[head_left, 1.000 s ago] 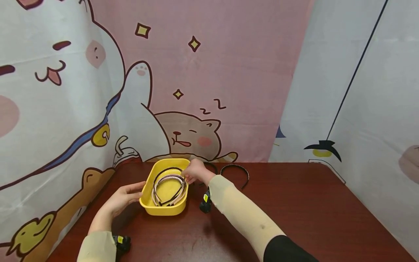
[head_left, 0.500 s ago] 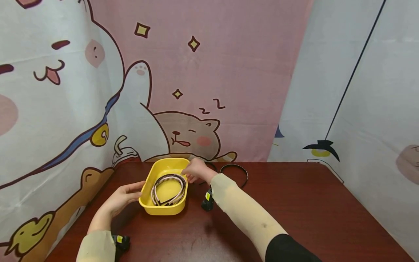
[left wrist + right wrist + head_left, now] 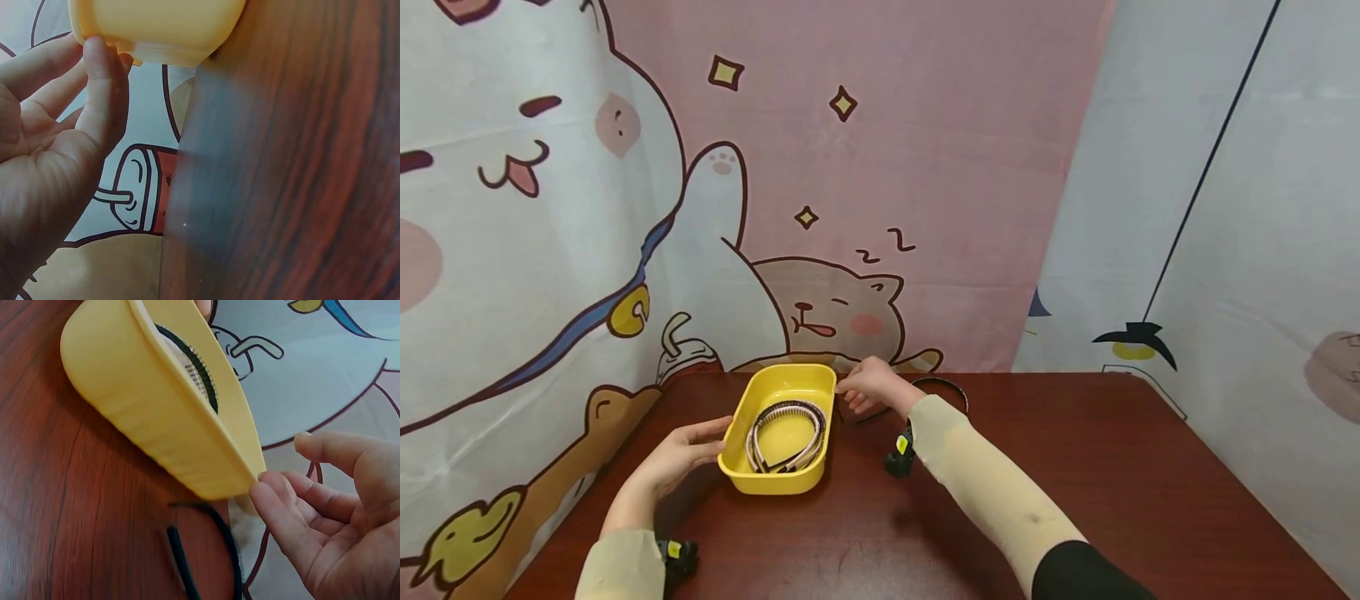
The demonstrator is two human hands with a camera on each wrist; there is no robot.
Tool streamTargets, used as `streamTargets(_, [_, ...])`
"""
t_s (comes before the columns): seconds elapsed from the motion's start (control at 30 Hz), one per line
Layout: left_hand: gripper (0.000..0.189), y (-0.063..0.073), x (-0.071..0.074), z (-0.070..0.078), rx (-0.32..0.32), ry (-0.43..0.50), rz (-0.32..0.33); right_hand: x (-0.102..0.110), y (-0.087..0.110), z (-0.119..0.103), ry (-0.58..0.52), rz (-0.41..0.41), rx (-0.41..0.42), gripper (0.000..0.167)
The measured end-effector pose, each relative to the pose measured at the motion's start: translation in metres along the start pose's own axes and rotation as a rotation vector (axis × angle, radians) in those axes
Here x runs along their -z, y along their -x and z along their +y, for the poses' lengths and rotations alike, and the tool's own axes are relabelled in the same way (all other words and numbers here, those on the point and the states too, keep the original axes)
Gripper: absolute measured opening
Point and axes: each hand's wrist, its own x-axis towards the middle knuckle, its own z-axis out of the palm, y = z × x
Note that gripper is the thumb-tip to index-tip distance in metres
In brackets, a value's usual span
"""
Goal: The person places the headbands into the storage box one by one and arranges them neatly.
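A yellow plastic tray point(image 3: 775, 483) holds several headbands point(image 3: 788, 408), dark and pale, stacked as overlapping loops. At its left side, my left hand point(image 3: 673, 458) touches the outer wall by the rim with extended fingers; the left wrist view shows the thumb point(image 3: 99, 81) against that wall. My right hand point(image 3: 874, 385) is just off the tray's far right side, holding nothing. In the right wrist view its thumb and fingers stand apart, with fingertips point(image 3: 262, 490) right at the tray's rim. Beneath, a black headband point(image 3: 234, 544) lies on the table, partly hidden by the hand in the head view.
The dark red wooden table point(image 3: 1075, 483) meets a cartoon-printed cloth point(image 3: 970, 167) at its back and left edges. Another black headband point(image 3: 958, 388) lies near the back edge, partly behind my right wrist. A small black camera point(image 3: 900, 454) is strapped to each wrist.
A dark headband that stood out over the stack in the tray has settled onto it. My right hand has then moved right, out over the tray's side. The left hand stays put.
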Motion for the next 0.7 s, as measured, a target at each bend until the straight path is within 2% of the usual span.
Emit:
streamTargets(0.27, [0.056,-0.001,-0.001,-0.001,0.005,0.002,0.004,0.032,0.006,0.022,-0.037,0.001,-0.033,0.024])
streamTargets(0.53, [0.058,0.000,0.000,-0.003,0.000,0.024,-0.008,0.070,0.013,0.048,-0.089,0.052,-0.054,0.024])
streamTargets(0.7, [0.059,-0.001,0.000,-0.002,-0.002,0.033,-0.013,0.095,0.019,0.056,-0.091,0.106,-0.055,0.032])
